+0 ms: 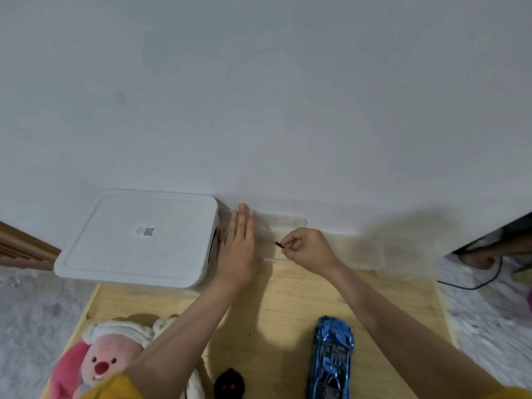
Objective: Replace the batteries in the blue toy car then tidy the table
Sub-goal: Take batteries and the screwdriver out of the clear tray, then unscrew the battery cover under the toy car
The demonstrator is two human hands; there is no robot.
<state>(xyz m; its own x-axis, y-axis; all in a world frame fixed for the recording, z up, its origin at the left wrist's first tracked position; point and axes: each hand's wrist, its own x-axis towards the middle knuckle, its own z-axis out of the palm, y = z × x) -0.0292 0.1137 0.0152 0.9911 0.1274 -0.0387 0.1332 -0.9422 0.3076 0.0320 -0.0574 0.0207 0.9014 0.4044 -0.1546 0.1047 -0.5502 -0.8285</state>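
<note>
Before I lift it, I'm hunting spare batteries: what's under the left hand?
The left hand lies flat on a clear box by the wall, beside the white bin. Whatever is in the box beneath the palm is covered, so batteries can't be confirmed.

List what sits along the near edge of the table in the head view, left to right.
Pink plush toy → black remote → blue toy car.
</note>
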